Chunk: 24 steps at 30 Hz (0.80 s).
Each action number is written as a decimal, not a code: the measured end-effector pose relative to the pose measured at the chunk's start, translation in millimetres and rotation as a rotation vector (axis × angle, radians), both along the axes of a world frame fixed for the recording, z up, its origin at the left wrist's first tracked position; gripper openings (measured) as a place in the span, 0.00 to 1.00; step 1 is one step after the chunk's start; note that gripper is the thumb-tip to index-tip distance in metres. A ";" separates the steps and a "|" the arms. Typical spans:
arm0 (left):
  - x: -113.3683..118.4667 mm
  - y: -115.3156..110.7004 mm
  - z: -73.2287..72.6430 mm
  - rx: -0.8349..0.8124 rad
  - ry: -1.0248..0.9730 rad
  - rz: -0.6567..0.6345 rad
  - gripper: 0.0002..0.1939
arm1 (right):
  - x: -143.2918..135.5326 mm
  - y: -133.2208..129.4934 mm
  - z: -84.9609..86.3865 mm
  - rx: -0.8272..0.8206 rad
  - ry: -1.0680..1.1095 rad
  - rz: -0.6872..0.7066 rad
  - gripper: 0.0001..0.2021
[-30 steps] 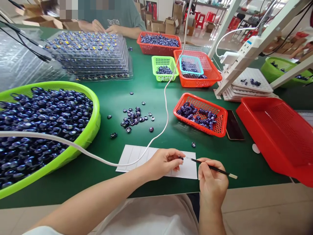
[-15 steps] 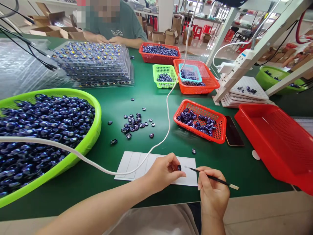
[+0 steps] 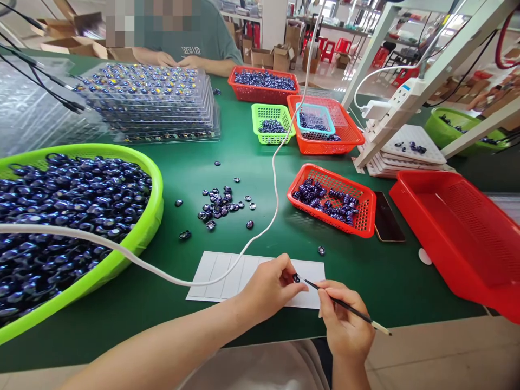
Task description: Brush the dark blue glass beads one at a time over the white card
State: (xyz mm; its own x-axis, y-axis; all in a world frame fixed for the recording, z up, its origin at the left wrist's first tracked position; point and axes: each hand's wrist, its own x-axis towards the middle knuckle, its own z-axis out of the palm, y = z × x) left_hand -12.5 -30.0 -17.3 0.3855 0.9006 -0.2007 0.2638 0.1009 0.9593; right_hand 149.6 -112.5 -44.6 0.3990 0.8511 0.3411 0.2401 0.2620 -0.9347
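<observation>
Between the fingertips of my left hand (image 3: 271,286) is a small shiny dark part (image 3: 296,278), pinched just above the white sheet. My right hand (image 3: 348,324) grips a thin black-handled brush (image 3: 381,327) with a pale rear end. The brush's whitish tip meets the part or sits right beside it; I cannot tell which. Under my hands lies a white ruled sheet (image 3: 219,275). Loose parts of the same dark blue-purple kind form a scattered pile (image 3: 221,203) beyond the sheet, and one single part (image 3: 321,251) rests behind my right hand.
A big green basket (image 3: 156,200) of dark parts stands at left. An orange basket (image 3: 368,216) of parts and a phone (image 3: 388,219) sit right of centre, beside a red tray (image 3: 459,238). A white cable (image 3: 162,276) crosses the table. Opposite sits a co-worker (image 3: 215,40) behind stacked clear trays (image 3: 162,130).
My right hand has moved left, bringing the brush tip from a short gap up to the part. My left hand stays nearly in place. The view has shifted slightly.
</observation>
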 end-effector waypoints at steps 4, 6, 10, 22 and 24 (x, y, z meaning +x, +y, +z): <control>-0.2 0.3 0.7 0.009 0.010 0.000 0.18 | -0.3 -2.0 0.3 -0.008 -0.062 0.010 0.09; -0.1 0.7 0.8 0.008 0.014 0.000 0.18 | -0.4 -2.3 1.2 -0.008 -0.090 0.021 0.10; 0.2 1.4 1.6 0.009 0.020 -0.002 0.18 | -0.8 -2.2 2.1 -0.008 -0.118 0.027 0.10; 0.1 0.7 1.4 -0.012 0.017 -0.007 0.17 | 1.8 -3.0 0.2 -0.021 -0.190 0.032 0.09; 0.0 1.1 1.9 -0.023 0.021 -0.009 0.17 | 2.8 -2.9 -1.0 -0.037 -0.195 0.033 0.08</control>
State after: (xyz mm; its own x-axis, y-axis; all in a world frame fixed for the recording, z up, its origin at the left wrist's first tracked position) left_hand -12.4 -28.9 -15.5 0.3887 0.8924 -0.2293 0.2848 0.1203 0.9510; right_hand 152.4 -115.4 -45.6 0.3006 0.8760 0.3771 0.4092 0.2387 -0.8807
